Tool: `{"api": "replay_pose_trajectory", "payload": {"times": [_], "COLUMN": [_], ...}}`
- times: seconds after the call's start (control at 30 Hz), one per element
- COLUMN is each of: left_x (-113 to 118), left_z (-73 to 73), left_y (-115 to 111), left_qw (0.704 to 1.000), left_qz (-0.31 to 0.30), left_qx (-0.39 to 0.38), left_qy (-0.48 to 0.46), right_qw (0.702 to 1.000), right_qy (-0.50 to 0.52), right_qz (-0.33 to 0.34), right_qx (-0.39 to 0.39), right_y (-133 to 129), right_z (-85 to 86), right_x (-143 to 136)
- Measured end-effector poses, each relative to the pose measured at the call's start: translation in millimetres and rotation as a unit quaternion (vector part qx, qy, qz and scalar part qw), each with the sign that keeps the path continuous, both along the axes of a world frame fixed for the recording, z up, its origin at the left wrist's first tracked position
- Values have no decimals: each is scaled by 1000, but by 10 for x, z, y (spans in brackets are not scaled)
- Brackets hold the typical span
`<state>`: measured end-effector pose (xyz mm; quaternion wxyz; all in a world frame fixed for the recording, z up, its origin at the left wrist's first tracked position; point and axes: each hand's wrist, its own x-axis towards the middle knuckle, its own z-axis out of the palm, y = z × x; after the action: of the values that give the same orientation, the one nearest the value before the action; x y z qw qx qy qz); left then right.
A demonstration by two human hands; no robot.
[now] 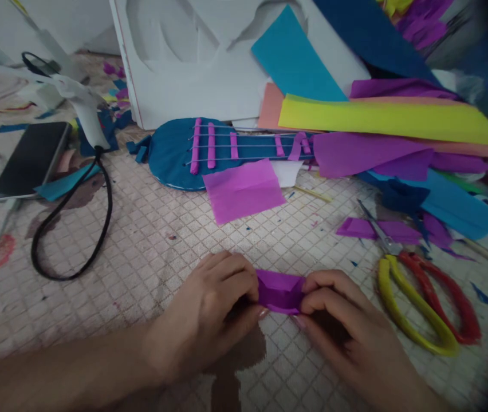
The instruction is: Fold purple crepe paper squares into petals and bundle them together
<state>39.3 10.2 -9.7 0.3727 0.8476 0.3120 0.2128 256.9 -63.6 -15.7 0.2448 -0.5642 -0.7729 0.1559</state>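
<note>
Honestly, the folded purple paper (280, 293) is where I'd expect trouble — it's right between the two hands, left hand (212, 309) pinching one end with thumb and fingers, right hand (351, 323) pinching the other. It looks thin, so uneven pulling could tear it or leave a crease where you don't want one. The upper flap looks a bit raised in the middle, and I can't tell how flat it sits under the fingertips; if one side gets squeezed harder, the fold could come out crooked. Also watch the scissors (393, 247) just to the right of the right hand, handles closest to it — a careless swing that way could knock them. Straight ahead, beyond both hands, there's a blue guitar-shaped piece (169, 151) with fine strings, and a loose pink-purple sheet (244, 193) lies up against its lower edge. Reaching forward without looking could snag those strings, and a sleeve or knuckle could easily drag the sheet.
</note>
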Motion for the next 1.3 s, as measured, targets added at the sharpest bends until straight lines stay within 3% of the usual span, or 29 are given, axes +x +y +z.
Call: {"api": "replay_pose_trajectory", "payload": {"times": [1.3], "left_x": [82], "left_z": [-18], "left_y": [-10], "left_qw": [998], "left_qz": [26], "left_qx": [31], "left_qy": [38], "right_qw": [999], "right_qy": [3], "right_qz": [-44], "right_qx": [1], "right_y": [27], "right_z": [-20], "right_x": [-81]}}
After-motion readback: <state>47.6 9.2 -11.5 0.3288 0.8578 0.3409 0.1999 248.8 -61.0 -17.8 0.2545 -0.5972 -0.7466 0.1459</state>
